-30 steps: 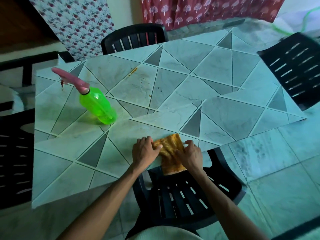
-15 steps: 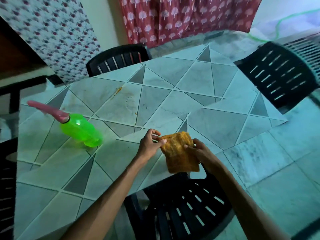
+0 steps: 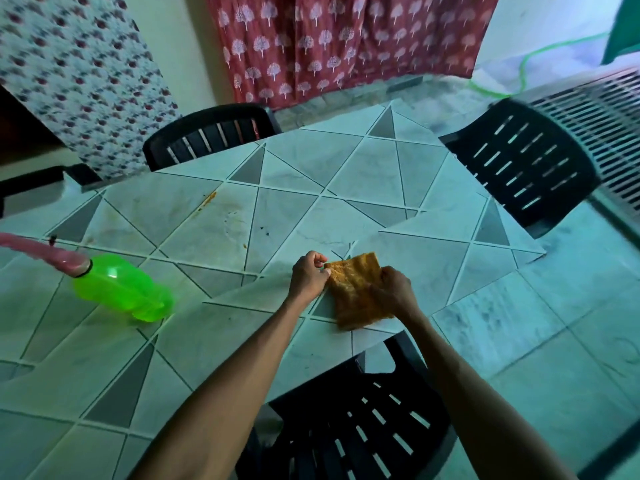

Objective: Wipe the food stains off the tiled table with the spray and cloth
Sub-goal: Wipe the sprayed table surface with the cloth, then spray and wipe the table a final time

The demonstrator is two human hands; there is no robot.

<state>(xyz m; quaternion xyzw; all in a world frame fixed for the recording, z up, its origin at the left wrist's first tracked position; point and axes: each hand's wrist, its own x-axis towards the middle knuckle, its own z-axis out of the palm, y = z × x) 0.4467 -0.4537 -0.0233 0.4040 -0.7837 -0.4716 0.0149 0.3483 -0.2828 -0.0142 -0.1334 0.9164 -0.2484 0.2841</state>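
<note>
An orange-yellow cloth [image 3: 355,289] lies folded at the near edge of the tiled table [image 3: 363,168]. My left hand [image 3: 308,273] pinches its upper left corner. My right hand [image 3: 396,289] grips its right side. A green spray bottle [image 3: 121,287] with a pink nozzle [image 3: 41,249] lies on its side at the left of the table, well away from both hands. Orange-brown food stains [image 3: 207,199] and small dark spots [image 3: 265,230] mark the tiles beyond the hands.
Black plastic chairs stand around the table: one at the far side [image 3: 207,133], one at the right [image 3: 519,161], one just below my arms [image 3: 360,420]. Patterned curtains [image 3: 346,43] hang behind. Tiled floor [image 3: 554,323] lies to the right.
Both hands lifted the cloth off the table's edge, then brought it back down onto the table a little further in. The bottle has not moved.
</note>
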